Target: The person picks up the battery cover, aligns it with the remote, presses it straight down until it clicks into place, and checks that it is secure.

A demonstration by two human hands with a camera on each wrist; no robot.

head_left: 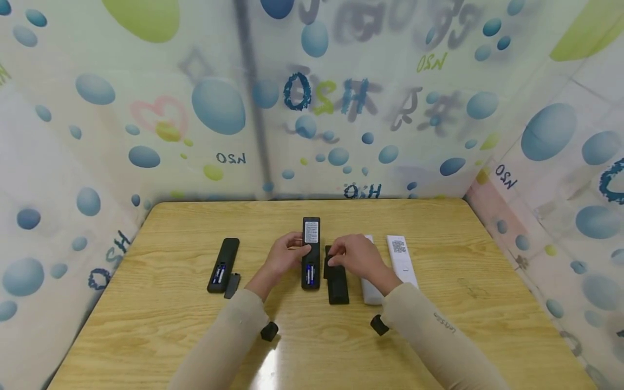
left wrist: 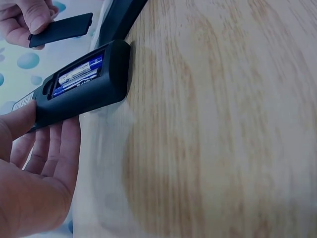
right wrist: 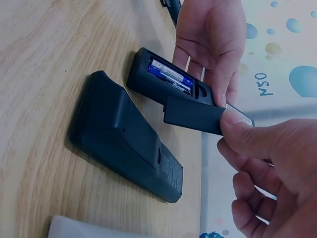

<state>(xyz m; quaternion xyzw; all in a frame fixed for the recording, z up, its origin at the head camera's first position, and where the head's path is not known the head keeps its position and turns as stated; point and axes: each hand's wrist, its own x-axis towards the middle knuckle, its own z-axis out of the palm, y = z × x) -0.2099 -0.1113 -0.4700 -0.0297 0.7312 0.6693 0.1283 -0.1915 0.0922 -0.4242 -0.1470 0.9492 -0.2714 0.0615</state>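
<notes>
My left hand grips a black remote control by its side, back face up. Its battery compartment is uncovered, and two blue-and-white batteries lie in it. Between thumb and fingers, my right hand pinches a flat black battery cover. In the right wrist view, the cover hangs just beside the uncovered compartment and partly overlaps the remote; whether they touch, I cannot tell. Below the right hand, a second black remote lies back up on the table, with its compartment covered.
At the left lies another black remote with batteries exposed, a loose battery cover beside it. Two white remotes, one partly behind my right hand and one farther right, lie on the wooden table. Printed curtains surround the table.
</notes>
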